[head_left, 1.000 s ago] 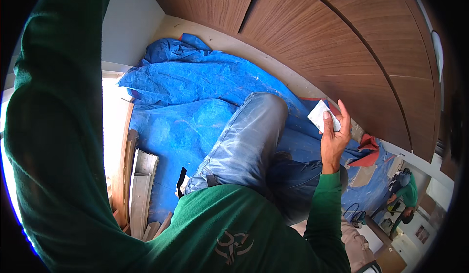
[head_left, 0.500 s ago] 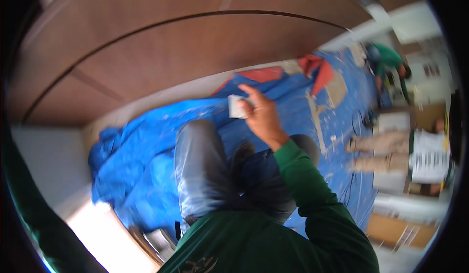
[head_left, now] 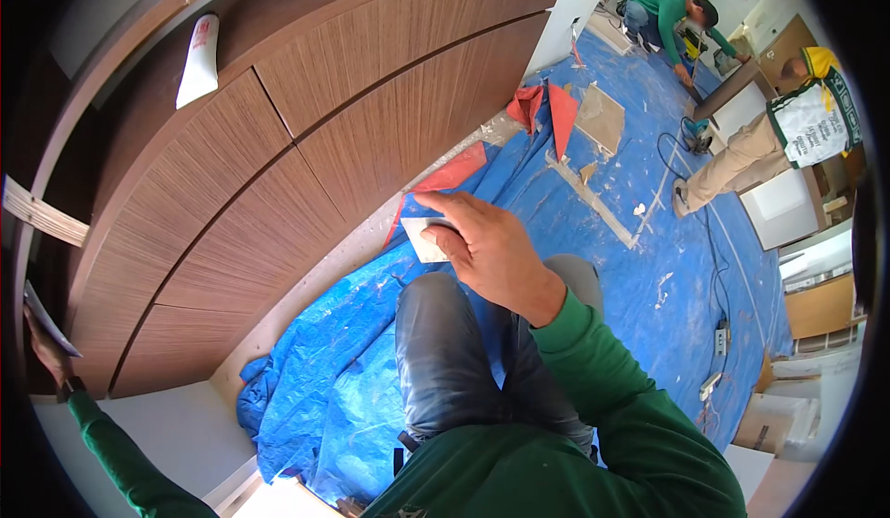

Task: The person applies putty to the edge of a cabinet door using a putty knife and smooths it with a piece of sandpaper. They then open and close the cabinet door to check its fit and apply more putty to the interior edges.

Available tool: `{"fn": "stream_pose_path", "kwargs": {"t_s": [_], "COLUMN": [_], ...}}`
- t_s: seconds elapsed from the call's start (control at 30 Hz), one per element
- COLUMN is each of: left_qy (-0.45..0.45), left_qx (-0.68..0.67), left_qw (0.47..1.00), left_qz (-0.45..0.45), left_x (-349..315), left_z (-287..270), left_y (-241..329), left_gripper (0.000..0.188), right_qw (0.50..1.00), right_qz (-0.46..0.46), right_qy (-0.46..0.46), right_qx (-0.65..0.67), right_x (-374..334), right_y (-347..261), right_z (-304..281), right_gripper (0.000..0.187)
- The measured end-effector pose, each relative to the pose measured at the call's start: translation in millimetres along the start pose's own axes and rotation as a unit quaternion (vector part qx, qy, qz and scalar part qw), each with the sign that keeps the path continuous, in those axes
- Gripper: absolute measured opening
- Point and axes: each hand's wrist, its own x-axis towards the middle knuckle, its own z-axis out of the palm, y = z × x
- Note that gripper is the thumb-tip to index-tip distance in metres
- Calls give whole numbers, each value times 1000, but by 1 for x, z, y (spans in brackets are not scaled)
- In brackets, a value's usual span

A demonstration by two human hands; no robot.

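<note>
My right hand (head_left: 505, 263), out in front of my knees, pinches a small flat white square (head_left: 428, 238) between thumb and fingers; it looks like a thin spreader plate. At the far left, my left hand (head_left: 48, 349) reaches up by the dark opening of the brown wood-grain cabinet (head_left: 222, 268). Its fingers are closed on a thin pale flat sheet (head_left: 50, 319), whose kind I cannot make out. On the cabinet's upper ledge lies a white squeeze tube (head_left: 198, 63) with red print.
Creased blue tarp (head_left: 315, 370) covers the floor, with red sheeting (head_left: 454, 167) and a beige board piece (head_left: 601, 119) on it. A cable with a socket strip (head_left: 720, 340) runs along the right. One person (head_left: 660, 17) crouches at the back; another (head_left: 742, 161) is at the right.
The view has swung, bringing the cabinet ledge, the tube and my left hand into sight. My right hand still holds the white square.
</note>
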Motion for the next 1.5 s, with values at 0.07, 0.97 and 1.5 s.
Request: {"fn": "stream_pose_path", "kwargs": {"t_s": [0.07,0.97,1.5], "left_qy": [3,-131,-381], "left_qx": [-129,-203,-117], "left_qw": [978,964,916], "left_qz": [-164,-111,51], "left_x": [-29,-208,-99], "left_z": [40,277,468], "left_y": [27,642,757], "left_gripper": [74,59,63], "right_qw": [1000,922,935], "right_qz": [-2,212,180], "right_qy": [19,-77,-80], "right_qx": [19,314,294], "right_x": [13,23,64], "right_y": [-9,231,386], "right_z": [-16,-42,-32], "right_gripper": [41,39,58]}}
